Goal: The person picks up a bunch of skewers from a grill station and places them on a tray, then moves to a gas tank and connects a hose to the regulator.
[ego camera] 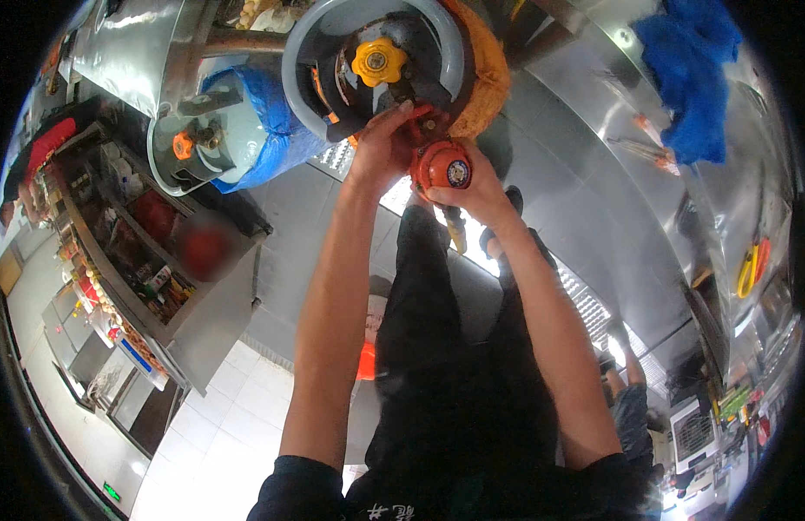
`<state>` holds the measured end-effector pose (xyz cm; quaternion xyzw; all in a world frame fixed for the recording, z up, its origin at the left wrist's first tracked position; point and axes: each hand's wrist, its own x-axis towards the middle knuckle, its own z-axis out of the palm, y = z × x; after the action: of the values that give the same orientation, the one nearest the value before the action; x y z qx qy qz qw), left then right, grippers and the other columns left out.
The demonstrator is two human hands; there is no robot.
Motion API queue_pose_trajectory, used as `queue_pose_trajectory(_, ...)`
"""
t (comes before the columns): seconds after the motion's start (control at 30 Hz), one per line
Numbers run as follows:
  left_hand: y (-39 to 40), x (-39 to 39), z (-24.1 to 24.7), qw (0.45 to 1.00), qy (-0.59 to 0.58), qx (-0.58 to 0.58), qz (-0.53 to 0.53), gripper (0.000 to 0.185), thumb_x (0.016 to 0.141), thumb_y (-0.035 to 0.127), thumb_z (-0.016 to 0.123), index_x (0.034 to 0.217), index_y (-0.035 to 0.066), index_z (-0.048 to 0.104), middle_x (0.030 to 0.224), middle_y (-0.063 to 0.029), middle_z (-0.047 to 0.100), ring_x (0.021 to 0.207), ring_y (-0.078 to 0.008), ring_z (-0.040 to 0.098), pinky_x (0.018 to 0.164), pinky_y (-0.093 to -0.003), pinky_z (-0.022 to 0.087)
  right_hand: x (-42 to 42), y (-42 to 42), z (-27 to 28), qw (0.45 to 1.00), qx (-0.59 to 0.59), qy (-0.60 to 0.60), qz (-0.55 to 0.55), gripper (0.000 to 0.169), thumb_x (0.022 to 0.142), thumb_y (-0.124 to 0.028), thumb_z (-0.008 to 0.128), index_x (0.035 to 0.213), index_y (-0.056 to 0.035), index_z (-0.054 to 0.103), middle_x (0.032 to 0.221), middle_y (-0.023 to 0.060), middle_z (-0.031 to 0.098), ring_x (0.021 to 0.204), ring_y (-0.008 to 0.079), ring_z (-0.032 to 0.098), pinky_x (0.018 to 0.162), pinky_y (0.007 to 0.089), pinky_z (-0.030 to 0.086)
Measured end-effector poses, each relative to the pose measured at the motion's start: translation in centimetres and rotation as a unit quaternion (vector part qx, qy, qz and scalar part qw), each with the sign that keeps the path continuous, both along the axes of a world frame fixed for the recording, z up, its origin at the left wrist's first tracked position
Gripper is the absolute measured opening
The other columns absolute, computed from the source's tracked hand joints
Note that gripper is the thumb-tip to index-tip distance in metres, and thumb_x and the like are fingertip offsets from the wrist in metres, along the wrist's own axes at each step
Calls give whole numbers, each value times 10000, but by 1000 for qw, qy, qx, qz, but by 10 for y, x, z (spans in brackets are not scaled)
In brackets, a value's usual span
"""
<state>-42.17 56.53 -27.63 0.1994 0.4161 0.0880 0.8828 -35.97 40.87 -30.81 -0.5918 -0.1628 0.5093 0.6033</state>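
Observation:
A grey gas cylinder (454, 39) stands before me, its round collar surrounding a yellow valve knob (378, 61). Beside the valve outlet is a red gas regulator (441, 170) with a round dial-like cap. My right hand (484, 189) grips the regulator's body from the right. On the other side, my left hand (380, 150) closes around its red coupling end next to the valve; part of its fingers is hidden. Below the regulator hangs a yellowish hose (456, 236). An orange-brown cloth (486, 71) drapes the cylinder's right side.
Another gas cylinder (243, 140) with an orange knob and blue wrapping is at left, near a stocked shelf unit (122, 215). A steel counter (611, 156) at right bears a blue cloth (699, 91) and scissors (753, 267). Another person (630, 410) is at lower right.

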Motion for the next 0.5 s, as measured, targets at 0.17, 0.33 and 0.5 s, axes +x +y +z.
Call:
queue_pose_trajectory(0.17, -6, 2, -4, 969, 148, 182, -77, 311, 904, 197, 618, 1094, -47, 581, 972, -143, 653, 876, -242, 643, 794, -356, 529, 2, -5, -7, 997, -39, -67, 21, 789, 572, -321, 875, 1206, -30, 507, 1148, 134, 593, 1082, 232, 574, 927, 356, 447)
queue_pose_trajectory(0.33, -12, 5, -2, 989, 112, 100, 14, 353, 931, 210, 531, 1178, -42, 524, 1099, -190, 622, 1021, -289, 598, 927, -417, 474, 3, -3, -1, 995, -37, -89, 12, 814, 570, -329, 874, 1226, -32, 496, 1134, 142, 587, 1070, 248, 576, 930, 359, 444)
queue_pose_trajectory(0.5, -7, -4, -4, 999, -32, -16, 35, 366, 949, 216, 515, 1196, -54, 509, 1112, -181, 617, 1040, -289, 589, 925, -415, 477, 4, -4, -4, 996, -31, -79, 24, 781, 585, -306, 865, 1218, -34, 496, 1142, 135, 580, 1077, 252, 570, 933, 355, 440)
